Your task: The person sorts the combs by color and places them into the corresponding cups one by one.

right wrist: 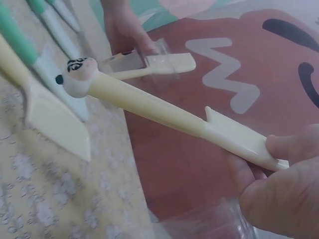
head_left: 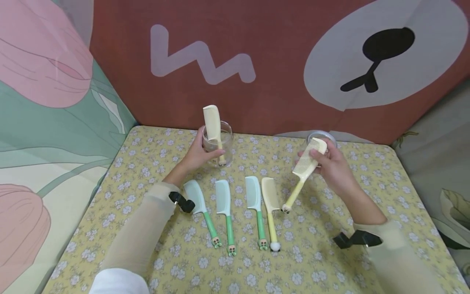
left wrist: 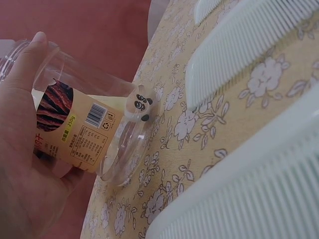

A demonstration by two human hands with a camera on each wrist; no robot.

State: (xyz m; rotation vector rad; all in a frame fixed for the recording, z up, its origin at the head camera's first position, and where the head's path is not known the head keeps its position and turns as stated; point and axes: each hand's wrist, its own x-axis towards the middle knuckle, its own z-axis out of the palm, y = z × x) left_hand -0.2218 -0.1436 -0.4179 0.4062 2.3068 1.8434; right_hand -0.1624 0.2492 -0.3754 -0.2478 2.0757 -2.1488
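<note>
At the back of the table my left hand (head_left: 196, 155) grips a clear plastic jar (head_left: 228, 141) with a printed label (left wrist: 89, 132). A cream comb (head_left: 211, 121) stands in that jar, head up, its panda-shaped handle end (left wrist: 138, 104) near the bottom. My right hand (head_left: 335, 173) pinches a second cream comb (head_left: 307, 160) by its toothed head; the yellow handle (right wrist: 149, 107) slants down and left to a panda end. Just behind this hand is another clear jar (head_left: 321, 134), mostly hidden; whether the fingers touch it I cannot tell.
Between my forearms lie three pale comb heads with green handles, at left (head_left: 196, 198), middle (head_left: 223, 198) and right (head_left: 253, 194). Beside them lies one cream comb (head_left: 270, 196). A floral cloth (head_left: 176, 269) covers the table; printed fabric walls (head_left: 279, 98) stand behind and beside it.
</note>
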